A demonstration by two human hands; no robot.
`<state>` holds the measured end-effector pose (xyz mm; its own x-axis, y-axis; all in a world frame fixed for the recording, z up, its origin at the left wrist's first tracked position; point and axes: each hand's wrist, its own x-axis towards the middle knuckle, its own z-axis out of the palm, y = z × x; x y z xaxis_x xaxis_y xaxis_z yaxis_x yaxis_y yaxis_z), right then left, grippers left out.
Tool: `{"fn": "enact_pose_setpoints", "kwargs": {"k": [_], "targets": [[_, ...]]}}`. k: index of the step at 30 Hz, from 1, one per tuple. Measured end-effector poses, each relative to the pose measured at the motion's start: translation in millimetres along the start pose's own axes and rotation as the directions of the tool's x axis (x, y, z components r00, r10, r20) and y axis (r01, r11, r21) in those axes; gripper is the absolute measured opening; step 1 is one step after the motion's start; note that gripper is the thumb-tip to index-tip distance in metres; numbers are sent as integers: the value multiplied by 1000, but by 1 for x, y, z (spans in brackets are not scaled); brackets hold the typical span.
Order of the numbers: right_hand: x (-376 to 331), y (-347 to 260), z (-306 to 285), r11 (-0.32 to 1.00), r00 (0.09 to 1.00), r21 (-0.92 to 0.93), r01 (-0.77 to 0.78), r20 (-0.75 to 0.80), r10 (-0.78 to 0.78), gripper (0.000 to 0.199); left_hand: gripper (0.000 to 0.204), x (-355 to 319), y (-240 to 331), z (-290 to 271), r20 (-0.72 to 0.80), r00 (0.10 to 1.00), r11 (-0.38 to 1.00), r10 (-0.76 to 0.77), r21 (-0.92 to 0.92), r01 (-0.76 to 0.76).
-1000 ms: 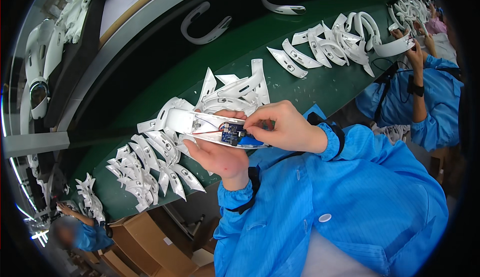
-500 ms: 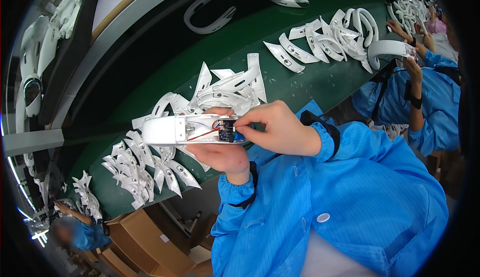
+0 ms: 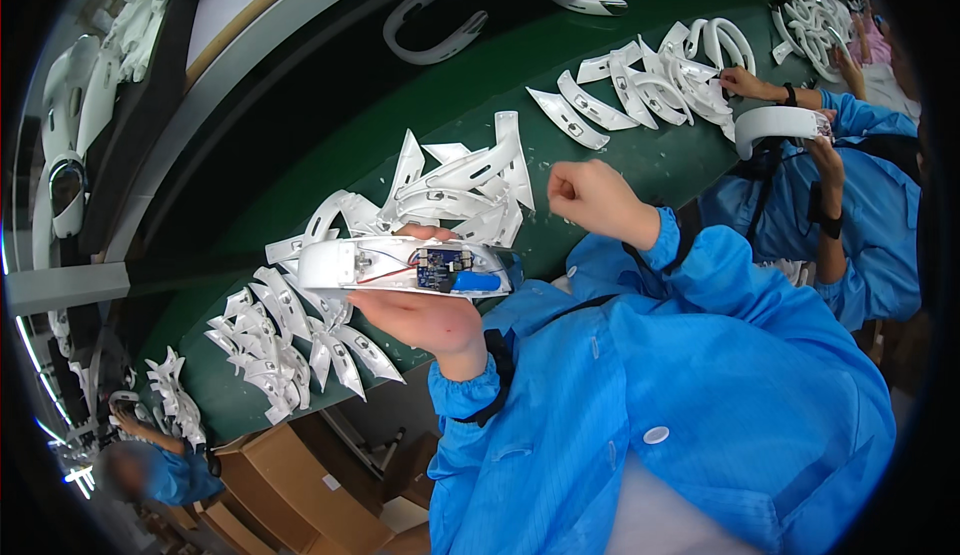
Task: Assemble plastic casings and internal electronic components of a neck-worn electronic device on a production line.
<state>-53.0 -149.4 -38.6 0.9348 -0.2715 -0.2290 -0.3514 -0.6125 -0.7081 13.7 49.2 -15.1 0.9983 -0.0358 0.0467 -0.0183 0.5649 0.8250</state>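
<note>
My left hand (image 3: 430, 321) grips a curved white plastic housing (image 3: 330, 265) from below, thumb and fingers on its two long sides. The housing's open side faces up. Inside lie a dark blue circuit board (image 3: 437, 269), a bright blue cylindrical battery (image 3: 477, 282) and thin red and dark wires. My right hand (image 3: 600, 200) hangs over the green bench to the right of the housing, apart from it, fingers curled closed. Whether anything small is in those fingers is hidden. Just beyond the housing rests a heap of white curved shells (image 3: 450, 175).
More white shells (image 3: 265, 340) lie to the left, and another heap (image 3: 640, 80) at the far right on the green bench (image 3: 400, 125). A co-worker in a blue sleeve (image 3: 865, 115) holds a white curved part (image 3: 770, 127). Cardboard boxes (image 3: 300, 480) stand below the bench.
My right hand has left the circuit board and moved up and right, uncovering the battery. The housing has shifted slightly right. The co-worker's hand now reaches into the far-right heap.
</note>
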Motion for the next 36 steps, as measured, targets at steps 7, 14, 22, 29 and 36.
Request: {"fn": "enact_pose_setpoints", "kwargs": {"k": [7,14,22,29,36], "targets": [[-12,-20,8,840,995,539,68,30,-100,14,56,1,-9,7,2,998,998,-61,-4,61],[-15,-69,18,795,941,514,322,-79,-330,18,54,-7,-16,12,20,1000,1000,-15,-5,15],[-21,-68,31,860,909,306,409,-220,-355,9,52,-15,-23,16,-49,999,1000,2,18,-1],[-19,-38,14,887,887,248,390,-360,-289,9,54,-14,-17,8,-2,1000,1000,-19,-10,19],[-8,97,42,973,970,-198,120,-187,-158,6,59,0,14,0,100,894,879,-438,-163,449]]}}
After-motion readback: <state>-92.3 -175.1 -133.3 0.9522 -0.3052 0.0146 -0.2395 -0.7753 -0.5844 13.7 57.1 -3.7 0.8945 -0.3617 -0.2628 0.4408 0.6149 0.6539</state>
